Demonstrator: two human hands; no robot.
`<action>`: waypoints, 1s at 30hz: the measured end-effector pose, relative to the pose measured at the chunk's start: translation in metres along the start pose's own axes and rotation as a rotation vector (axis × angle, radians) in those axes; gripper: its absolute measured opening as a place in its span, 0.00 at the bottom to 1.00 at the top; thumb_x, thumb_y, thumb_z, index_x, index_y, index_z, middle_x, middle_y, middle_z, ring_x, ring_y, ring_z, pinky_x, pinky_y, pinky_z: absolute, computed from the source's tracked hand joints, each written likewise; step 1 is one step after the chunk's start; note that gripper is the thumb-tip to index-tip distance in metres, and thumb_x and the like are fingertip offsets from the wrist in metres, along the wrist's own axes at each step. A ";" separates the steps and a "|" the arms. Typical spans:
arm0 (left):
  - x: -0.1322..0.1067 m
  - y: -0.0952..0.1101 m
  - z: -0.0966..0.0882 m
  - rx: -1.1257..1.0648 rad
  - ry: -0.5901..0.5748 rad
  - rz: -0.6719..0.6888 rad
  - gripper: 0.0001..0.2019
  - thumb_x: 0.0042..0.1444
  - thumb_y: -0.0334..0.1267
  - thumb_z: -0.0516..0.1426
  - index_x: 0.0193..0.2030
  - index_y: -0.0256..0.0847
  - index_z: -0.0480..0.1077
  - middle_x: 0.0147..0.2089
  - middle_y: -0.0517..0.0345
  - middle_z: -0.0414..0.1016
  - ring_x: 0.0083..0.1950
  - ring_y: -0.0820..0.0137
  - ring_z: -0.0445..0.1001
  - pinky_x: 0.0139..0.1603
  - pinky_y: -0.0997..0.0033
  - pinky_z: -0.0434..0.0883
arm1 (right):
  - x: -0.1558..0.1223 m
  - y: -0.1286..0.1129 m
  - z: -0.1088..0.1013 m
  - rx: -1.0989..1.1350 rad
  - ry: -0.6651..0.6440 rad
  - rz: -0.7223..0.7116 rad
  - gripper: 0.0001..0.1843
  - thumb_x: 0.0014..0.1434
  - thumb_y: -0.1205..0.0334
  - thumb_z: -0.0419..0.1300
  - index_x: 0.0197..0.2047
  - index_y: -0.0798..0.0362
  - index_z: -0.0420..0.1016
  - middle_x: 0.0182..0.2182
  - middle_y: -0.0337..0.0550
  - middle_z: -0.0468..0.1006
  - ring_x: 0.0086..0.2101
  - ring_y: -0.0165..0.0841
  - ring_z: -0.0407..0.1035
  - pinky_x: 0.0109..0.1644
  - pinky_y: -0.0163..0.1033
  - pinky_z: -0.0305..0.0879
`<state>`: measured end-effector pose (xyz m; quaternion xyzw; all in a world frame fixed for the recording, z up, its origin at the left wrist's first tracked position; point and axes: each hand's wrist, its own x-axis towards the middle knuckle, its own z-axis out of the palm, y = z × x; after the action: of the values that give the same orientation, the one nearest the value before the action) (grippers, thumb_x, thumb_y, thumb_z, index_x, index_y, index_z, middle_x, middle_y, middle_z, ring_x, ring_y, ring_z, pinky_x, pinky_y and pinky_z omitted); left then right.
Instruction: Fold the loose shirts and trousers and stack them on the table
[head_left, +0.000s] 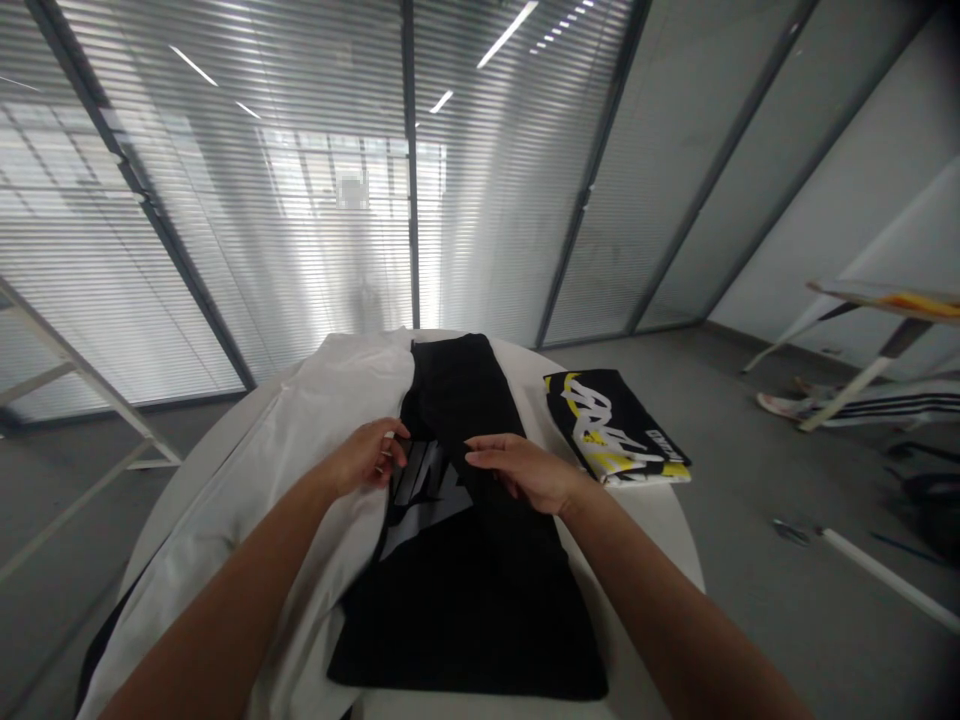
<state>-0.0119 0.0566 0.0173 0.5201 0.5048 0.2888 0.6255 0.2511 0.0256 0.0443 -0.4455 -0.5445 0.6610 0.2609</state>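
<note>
Left hand: there it is, the left hand (364, 458) curled at the edge of the white garment (300, 470), fingers bent in against the black fabric; whether they're actually pinching anything, I can't tell!
Right hand: the right hand (525, 472) comes in flat, fingers open and spread straight out, right over the black garment (465, 610), not gripping a thing.
Black garment: laid long down the middle of the round white table (641, 530), a grey-and-white print (420, 495) showing just under the hands.
White garment: bunched alongside it on the left, overlapping its edge.
Beside them: a folded black-and-yellow printed garment (615, 428) sits on the table, off to the right.
Floor: a white rod (889, 580) lies out on the grey floor (757, 460), right of the table.
</note>
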 end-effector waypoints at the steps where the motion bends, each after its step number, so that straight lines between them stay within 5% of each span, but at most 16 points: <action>1: 0.003 -0.001 0.004 -0.003 -0.002 -0.029 0.24 0.57 0.58 0.47 0.48 0.41 0.64 0.27 0.60 0.73 0.16 0.76 0.64 0.16 0.77 0.60 | 0.000 0.001 0.003 0.036 -0.050 -0.005 0.21 0.51 0.53 0.65 0.47 0.53 0.74 0.30 0.37 0.74 0.22 0.22 0.63 0.20 0.25 0.54; 5: 0.002 -0.001 0.015 0.100 -0.036 -0.034 0.32 0.54 0.65 0.48 0.50 0.37 0.66 0.29 0.55 0.74 0.17 0.75 0.65 0.16 0.75 0.61 | 0.000 0.003 0.017 0.068 -0.267 0.017 0.28 0.50 0.54 0.67 0.54 0.50 0.72 0.38 0.40 0.76 0.30 0.25 0.70 0.26 0.28 0.64; 9: -0.002 0.001 0.020 0.216 0.004 0.009 0.34 0.51 0.52 0.58 0.61 0.36 0.58 0.19 0.66 0.67 0.17 0.73 0.66 0.18 0.76 0.63 | -0.001 0.004 0.026 -0.033 -0.500 0.087 0.33 0.48 0.53 0.69 0.58 0.46 0.69 0.52 0.46 0.71 0.36 0.29 0.73 0.31 0.33 0.71; 14: -0.004 0.004 0.019 0.177 -0.017 -0.011 0.34 0.53 0.41 0.54 0.67 0.42 0.50 0.19 0.66 0.67 0.17 0.73 0.68 0.18 0.78 0.65 | -0.006 0.006 0.026 -0.320 -0.683 0.178 0.30 0.52 0.51 0.65 0.57 0.49 0.69 0.41 0.42 0.75 0.32 0.28 0.72 0.29 0.30 0.69; 18: -0.006 0.006 0.013 0.244 0.013 -0.089 0.36 0.52 0.38 0.53 0.69 0.44 0.47 0.20 0.65 0.70 0.17 0.72 0.69 0.18 0.77 0.66 | -0.014 0.003 0.026 -0.677 -0.676 0.097 0.29 0.53 0.52 0.64 0.57 0.51 0.68 0.30 0.36 0.76 0.25 0.25 0.69 0.27 0.29 0.64; 25: 0.000 -0.004 0.014 0.396 0.029 -0.056 0.39 0.55 0.37 0.49 0.72 0.42 0.38 0.18 0.64 0.69 0.17 0.69 0.71 0.17 0.76 0.66 | -0.027 0.007 0.059 -1.224 -0.510 -0.286 0.23 0.49 0.42 0.64 0.42 0.50 0.76 0.31 0.39 0.79 0.32 0.34 0.73 0.33 0.35 0.61; 30: 0.002 -0.006 0.016 0.413 0.049 -0.018 0.38 0.55 0.38 0.50 0.72 0.42 0.40 0.18 0.65 0.69 0.16 0.72 0.68 0.16 0.78 0.63 | -0.029 0.015 0.073 -1.276 -0.520 -0.422 0.11 0.57 0.54 0.56 0.35 0.49 0.77 0.30 0.37 0.79 0.31 0.32 0.73 0.31 0.34 0.57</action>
<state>0.0025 0.0511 0.0105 0.6258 0.5729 0.1860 0.4956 0.2032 -0.0380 0.0398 -0.2247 -0.9435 0.2343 -0.0660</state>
